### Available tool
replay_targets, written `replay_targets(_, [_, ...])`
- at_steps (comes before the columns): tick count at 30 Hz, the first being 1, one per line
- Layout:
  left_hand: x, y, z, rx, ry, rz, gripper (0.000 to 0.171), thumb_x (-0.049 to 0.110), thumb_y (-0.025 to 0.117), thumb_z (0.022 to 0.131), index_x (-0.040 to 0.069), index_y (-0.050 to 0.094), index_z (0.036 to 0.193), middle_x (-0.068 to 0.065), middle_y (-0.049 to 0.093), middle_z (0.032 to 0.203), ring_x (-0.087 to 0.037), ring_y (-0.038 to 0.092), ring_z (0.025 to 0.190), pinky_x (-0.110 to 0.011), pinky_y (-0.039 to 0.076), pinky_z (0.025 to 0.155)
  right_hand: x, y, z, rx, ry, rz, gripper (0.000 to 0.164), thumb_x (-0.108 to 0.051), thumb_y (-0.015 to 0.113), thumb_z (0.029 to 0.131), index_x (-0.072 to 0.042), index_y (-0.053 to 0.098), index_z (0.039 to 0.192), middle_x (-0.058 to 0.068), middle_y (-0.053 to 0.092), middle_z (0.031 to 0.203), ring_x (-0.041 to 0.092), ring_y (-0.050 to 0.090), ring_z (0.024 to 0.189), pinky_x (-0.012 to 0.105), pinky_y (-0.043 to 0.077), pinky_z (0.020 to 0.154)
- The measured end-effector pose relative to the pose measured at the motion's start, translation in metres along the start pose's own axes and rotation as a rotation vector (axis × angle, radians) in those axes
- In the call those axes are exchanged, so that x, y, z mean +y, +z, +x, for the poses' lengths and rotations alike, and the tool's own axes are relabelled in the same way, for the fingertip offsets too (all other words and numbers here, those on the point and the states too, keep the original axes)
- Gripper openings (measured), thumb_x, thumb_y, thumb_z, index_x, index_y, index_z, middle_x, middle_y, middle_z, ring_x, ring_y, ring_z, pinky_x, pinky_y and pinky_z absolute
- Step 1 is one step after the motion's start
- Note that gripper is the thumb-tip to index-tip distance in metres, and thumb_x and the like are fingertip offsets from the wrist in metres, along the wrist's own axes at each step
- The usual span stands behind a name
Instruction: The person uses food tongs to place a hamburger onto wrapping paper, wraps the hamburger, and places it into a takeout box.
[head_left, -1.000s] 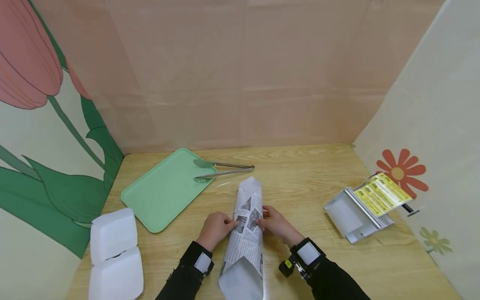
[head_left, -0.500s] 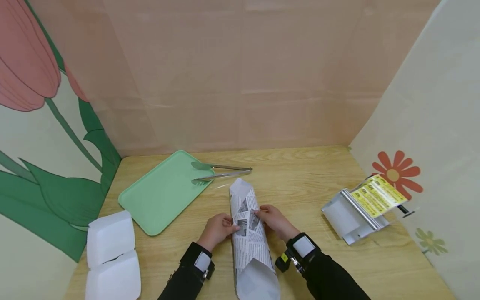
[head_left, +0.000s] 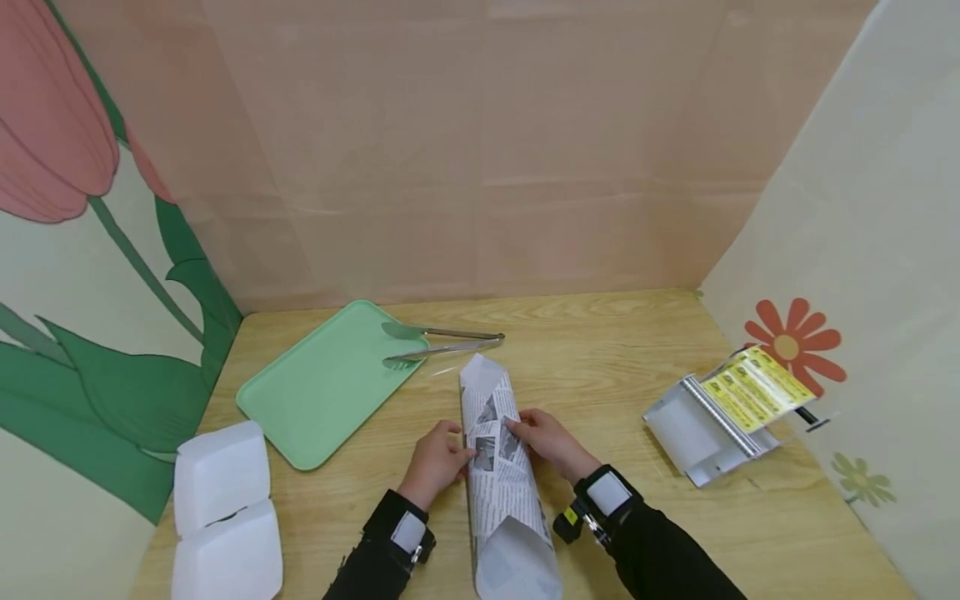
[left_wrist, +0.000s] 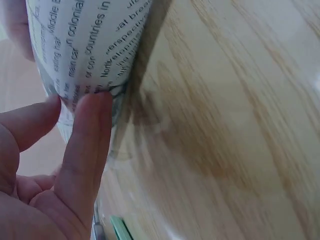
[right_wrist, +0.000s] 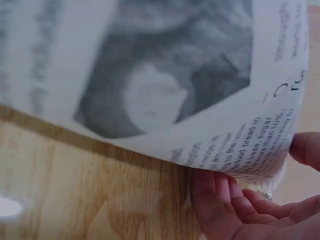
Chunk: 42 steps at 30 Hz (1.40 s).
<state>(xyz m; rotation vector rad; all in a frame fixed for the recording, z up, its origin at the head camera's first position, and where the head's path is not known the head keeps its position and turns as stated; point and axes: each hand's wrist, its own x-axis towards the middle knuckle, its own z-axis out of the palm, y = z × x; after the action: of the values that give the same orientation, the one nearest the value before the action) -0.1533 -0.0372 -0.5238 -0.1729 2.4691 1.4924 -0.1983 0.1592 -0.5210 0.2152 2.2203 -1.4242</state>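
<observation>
On the wooden tabletop [head_left: 600, 367], right of the tray [head_left: 330, 387], lies a roll [head_left: 504, 492]: the right hand [head_left: 551, 439] pinches its right edge; the left hand [head_left: 435, 460] touches the left edge, its grip hard to tell.

From here I see both arms [head_left: 663, 546] stretched out in front. The left hand [head_left: 435, 458] has two fingers [left_wrist: 90, 137] nearly straight; the right hand [head_left: 551, 442] pinches, thumb [right_wrist: 306, 150] on top, fingers below.
</observation>
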Motion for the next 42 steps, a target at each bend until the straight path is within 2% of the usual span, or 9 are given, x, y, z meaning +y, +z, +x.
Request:
replay_targets(4, [0.003, 0.002, -0.001, 0.025, 0.009, 0.015, 0.031, 0.008, 0.07, 0.084, 0.002, 0.056, 0.111, -0.005, 0.062, 0.076, -0.014, 0.059, 0.056, -0.026, 0.049, 0.05, 0.002, 0.002, -0.002, 0.025, -0.016, 0.015, 0.05, -0.028, 0.058, 0.094, 0.005, 0.046, 0.13, 0.017, 0.059, 0.116, 0.021, 0.059, 0.094, 0.034, 0.05, 0.079])
replay_targets(11, [0.007, 0.004, 0.004, 0.018, -0.074, -0.038, 0.032, 0.021, 0.065, 0.09, 0.002, 0.056, 0.114, -0.014, 0.062, 0.1, -0.015, 0.061, 0.068, -0.025, 0.053, 0.055, 0.006, 0.003, 0.002, 0.032, -0.001, 0.051, 0.049, -0.024, 0.062, 0.091, 0.003, 0.048, 0.129, 0.016, 0.061, 0.113, 0.019, 0.06, 0.09, 0.031, 0.051, 0.074])
replay_targets(18, [0.008, 0.006, 0.01, 0.03, -0.092, 0.021, 0.04, 0.021, 0.072, 0.084, 0.001, 0.05, 0.111, -0.01, 0.063, 0.091, -0.014, 0.059, 0.059, -0.026, 0.05, 0.05, 0.01, -0.004, 0.003, -0.002, -0.01, 0.089, 0.051, -0.031, 0.06, 0.093, 0.003, 0.047, 0.129, 0.017, 0.058, 0.115, 0.023, 0.06, 0.094, 0.034, 0.053, 0.074])
replay_targets(22, [0.008, 0.008, 0.009, 0.08, -0.02, 0.099, 0.038, 0.021, 0.073, 0.083, 0.005, 0.046, 0.105, -0.008, 0.059, 0.086, -0.015, 0.056, 0.057, -0.026, 0.047, 0.051, 0.015, -0.003, 0.0, 0.029, -0.084, 0.092, 0.035, -0.023, 0.057, 0.095, -0.003, 0.044, 0.12, 0.018, 0.052, 0.12, 0.026, 0.058, 0.1, 0.036, 0.053, 0.074])
replay_targets(25, [0.009, 0.01, 0.006, 0.126, 0.084, 0.206, 0.03, 0.021, 0.074, 0.082, 0.007, 0.051, 0.096, -0.006, 0.056, 0.084, -0.014, 0.051, 0.063, -0.027, 0.043, 0.055, 0.016, 0.0, -0.007, 0.103, -0.263, -0.1, 0.021, -0.013, 0.061, 0.091, -0.005, 0.051, 0.109, 0.017, 0.051, 0.12, 0.027, 0.059, 0.099, 0.037, 0.053, 0.073])
replay_targets(27, [0.008, 0.011, 0.005, 0.163, 0.141, 0.282, 0.026, 0.022, 0.074, 0.081, 0.008, 0.054, 0.091, -0.005, 0.053, 0.082, -0.015, 0.047, 0.066, -0.026, 0.039, 0.056, 0.015, 0.002, -0.013, 0.176, -0.396, -0.324, 0.016, -0.013, 0.065, 0.089, -0.009, 0.062, 0.104, 0.013, 0.053, 0.121, 0.025, 0.057, 0.101, 0.037, 0.053, 0.078])
replay_targets(32, [0.008, 0.017, 0.002, 0.216, 0.182, 0.383, 0.022, 0.025, 0.074, 0.082, 0.011, 0.058, 0.09, -0.005, 0.05, 0.084, -0.015, 0.047, 0.065, -0.026, 0.039, 0.056, 0.009, 0.007, -0.033, 0.265, -0.616, -0.768, 0.031, -0.027, 0.07, 0.085, -0.013, 0.07, 0.112, 0.009, 0.057, 0.122, 0.026, 0.052, 0.107, 0.04, 0.049, 0.087])
replay_targets(37, [0.006, 0.021, -0.001, 0.235, 0.244, 0.457, 0.021, 0.024, 0.07, 0.086, 0.013, 0.059, 0.1, -0.004, 0.051, 0.088, -0.014, 0.051, 0.066, -0.027, 0.043, 0.057, 0.006, 0.01, -0.044, 0.201, -0.664, -0.93, 0.048, -0.039, 0.065, 0.087, -0.007, 0.063, 0.124, 0.011, 0.057, 0.128, 0.028, 0.053, 0.118, 0.044, 0.046, 0.097])
replay_targets(42, [0.003, 0.026, -0.006, 0.264, 0.485, 0.755, 0.023, 0.017, 0.061, 0.091, 0.015, 0.066, 0.113, -0.003, 0.058, 0.101, -0.015, 0.059, 0.076, -0.026, 0.05, 0.06, 0.008, 0.009, -0.043, 0.156, -0.649, -0.963, 0.052, -0.043, 0.058, 0.092, -0.006, 0.058, 0.129, 0.011, 0.057, 0.131, 0.027, 0.053, 0.122, 0.045, 0.044, 0.101])
